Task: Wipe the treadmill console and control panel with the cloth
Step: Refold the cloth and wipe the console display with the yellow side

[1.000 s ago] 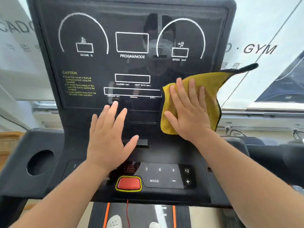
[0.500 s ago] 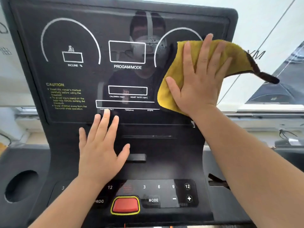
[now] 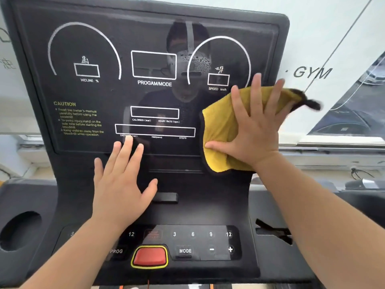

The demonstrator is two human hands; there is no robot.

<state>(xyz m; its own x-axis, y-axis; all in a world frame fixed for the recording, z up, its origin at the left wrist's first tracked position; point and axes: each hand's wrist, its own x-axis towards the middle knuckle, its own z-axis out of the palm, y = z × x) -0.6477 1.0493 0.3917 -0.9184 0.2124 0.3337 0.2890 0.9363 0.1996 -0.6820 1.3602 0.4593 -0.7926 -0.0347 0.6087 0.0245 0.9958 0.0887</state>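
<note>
The black treadmill console (image 3: 100,97) fills the view, its glossy display printed with white dials and boxes. My right hand (image 3: 253,126) lies flat with fingers spread on a yellow cloth (image 3: 218,130), pressing it against the display's lower right, under the SPEED dial. A dark-edged corner of the cloth flaps out to the right. My left hand (image 3: 120,180) rests flat and empty on the console below the display. Lower down is the control panel (image 3: 208,243) with number keys, MODE, plus and minus.
A red stop button (image 3: 149,256) with a yellow rim sits at the panel's centre. A round cup holder (image 3: 19,230) is at the lower left, a slot (image 3: 273,230) at the lower right. Behind the console is a window with GYM lettering (image 3: 311,71).
My right hand first carried the cloth up the right side of the display to the SPEED dial, then slid it back down to the lower right. The left hand has stayed put.
</note>
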